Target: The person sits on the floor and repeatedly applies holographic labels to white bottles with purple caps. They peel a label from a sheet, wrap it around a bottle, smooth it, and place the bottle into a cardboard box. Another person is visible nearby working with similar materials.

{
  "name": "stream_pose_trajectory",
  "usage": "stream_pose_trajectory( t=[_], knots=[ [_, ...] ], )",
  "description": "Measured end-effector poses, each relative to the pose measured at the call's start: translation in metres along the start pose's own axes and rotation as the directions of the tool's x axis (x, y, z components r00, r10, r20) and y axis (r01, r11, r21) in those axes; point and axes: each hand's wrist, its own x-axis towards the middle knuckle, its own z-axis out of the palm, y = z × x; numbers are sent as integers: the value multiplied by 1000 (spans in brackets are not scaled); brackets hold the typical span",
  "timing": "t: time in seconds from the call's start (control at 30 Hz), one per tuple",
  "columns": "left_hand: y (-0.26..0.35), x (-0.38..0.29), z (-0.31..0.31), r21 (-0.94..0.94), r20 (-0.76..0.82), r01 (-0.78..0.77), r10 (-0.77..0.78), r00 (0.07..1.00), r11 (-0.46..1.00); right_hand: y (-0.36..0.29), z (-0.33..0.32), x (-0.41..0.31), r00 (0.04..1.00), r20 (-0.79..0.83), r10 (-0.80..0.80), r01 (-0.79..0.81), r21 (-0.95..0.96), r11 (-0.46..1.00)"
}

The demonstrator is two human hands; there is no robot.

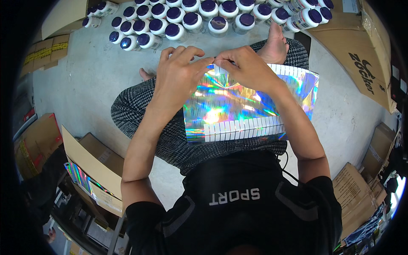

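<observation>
A shiny holographic sheet of labels (pixel 236 105), with rows of small white strips, lies across the person's lap. My left hand (pixel 180 71) is at the sheet's far edge, its thumb tip reaching that edge and its other fingers bent. Beside it, my right hand (pixel 250 68) pinches at the same edge between thumb and forefinger. The fingertips of both hands nearly meet. Whatever small piece is between them is too hidden to make out. White bottles with dark purple caps (pixel 218 26) stand on the floor beyond the hands.
Several bottles lie on their sides at the upper right (pixel 304 19). A large cardboard box (pixel 347 41) stands right of them. At the lower left an open carton (pixel 95 153) has another holographic sheet (pixel 78 177) against it. More cardboard boxes (pixel 357 188) line the right side.
</observation>
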Motion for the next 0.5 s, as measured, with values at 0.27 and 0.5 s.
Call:
stream_pose_trajectory(
  t=[0.27, 0.5],
  knots=[
    [11, -4, 9, 5, -161, -111, 110, 981, 994, 1, 0, 1, 999, -24, 29, -31, -73, 997],
    [6, -8, 14, -10, -117, 35, -36, 993, 999, 3, 2, 2, 997, 2, 76, -76, -96, 992]
  ],
)
